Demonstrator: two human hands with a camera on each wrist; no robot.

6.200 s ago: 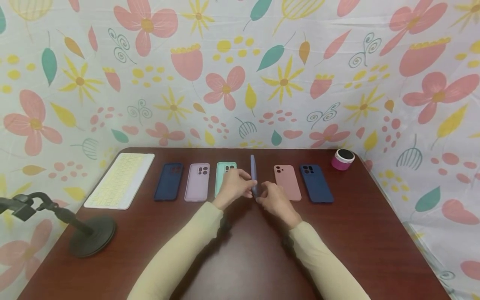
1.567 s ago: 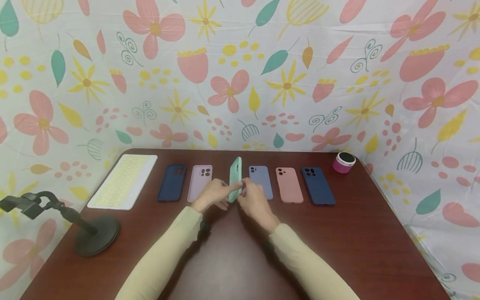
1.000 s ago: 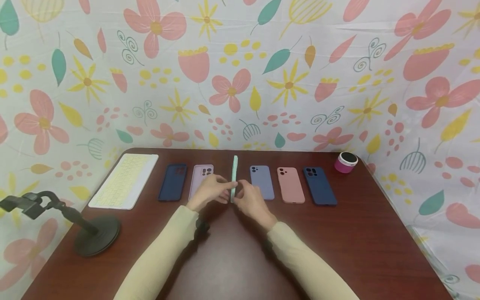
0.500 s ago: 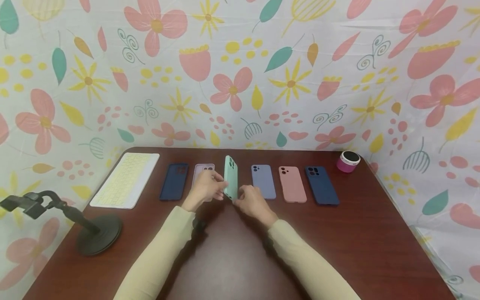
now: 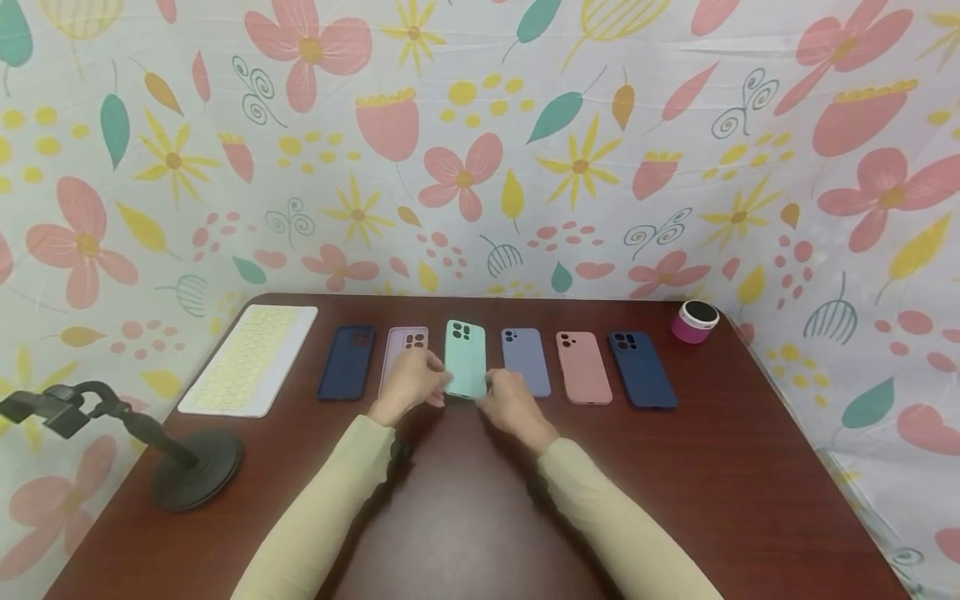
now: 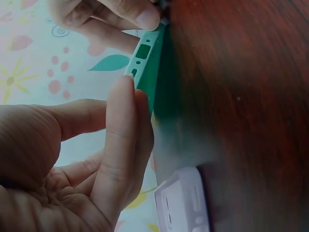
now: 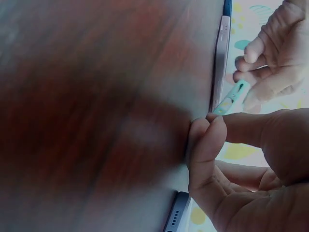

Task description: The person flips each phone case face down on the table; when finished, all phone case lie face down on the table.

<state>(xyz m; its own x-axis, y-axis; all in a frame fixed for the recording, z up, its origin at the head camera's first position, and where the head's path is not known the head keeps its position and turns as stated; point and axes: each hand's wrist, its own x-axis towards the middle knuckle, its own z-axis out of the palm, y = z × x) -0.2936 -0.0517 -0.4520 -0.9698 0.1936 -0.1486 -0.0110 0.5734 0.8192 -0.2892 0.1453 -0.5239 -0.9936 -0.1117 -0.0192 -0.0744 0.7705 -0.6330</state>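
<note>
A mint-green phone case [image 5: 466,358] is tilted low over the table, its back and camera cutouts facing up. My left hand [image 5: 412,384] pinches its left lower corner, and my right hand [image 5: 514,403] pinches the right lower corner. The left wrist view shows port holes along the lower edge of the mint case [image 6: 141,55] between the two hands. Left of it lies a lilac case [image 5: 395,354], partly behind my left hand. A lavender-blue case [image 5: 527,360] lies back up to the right, close to my right fingers.
A dark blue case [image 5: 347,363] lies further left. To the right are a pink case [image 5: 583,368] and another blue case [image 5: 643,371]. A white keyboard [image 5: 251,360] and a black stand [image 5: 197,471] are at left. A pink-and-white round speaker [image 5: 694,323] stands back right.
Earlier both hands held the lavender-blue case upright; it now lies back up. The mint case, then on the table, was lifted, turned on edge, and has swung down with its back upward.
</note>
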